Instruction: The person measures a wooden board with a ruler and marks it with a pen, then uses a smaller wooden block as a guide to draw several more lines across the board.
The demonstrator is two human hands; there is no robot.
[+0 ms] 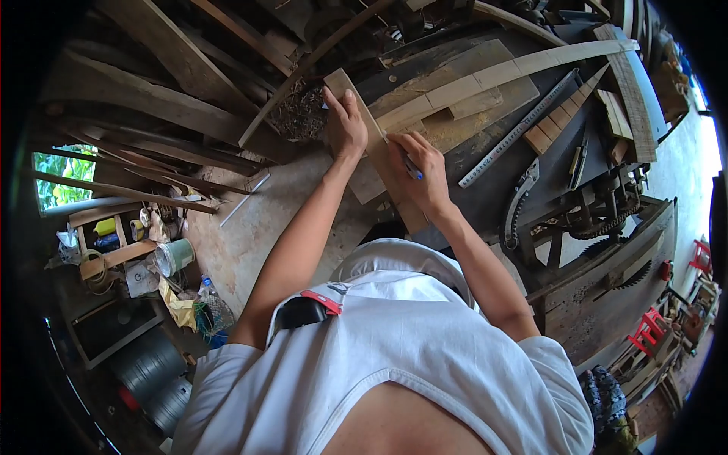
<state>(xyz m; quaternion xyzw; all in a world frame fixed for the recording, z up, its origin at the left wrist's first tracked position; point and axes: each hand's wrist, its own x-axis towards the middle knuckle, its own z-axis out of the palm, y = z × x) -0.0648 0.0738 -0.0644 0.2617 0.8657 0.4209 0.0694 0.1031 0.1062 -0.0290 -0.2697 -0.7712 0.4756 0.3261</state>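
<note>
A board (377,155) lies on the workbench (493,189), slanting from the far left toward the person. The left hand (345,125) rests on its far end; the right hand (417,171), with a pen (410,167), sits on its right edge nearer in. Right of the hands a ruler (516,130) lies on the bench, with a long curved strip (531,64) behind it. Left of the bench, bottles (212,303) and a pot (174,256) stand on the floor

Woodworking shop: table saw (607,258), planks (174,61).
</note>
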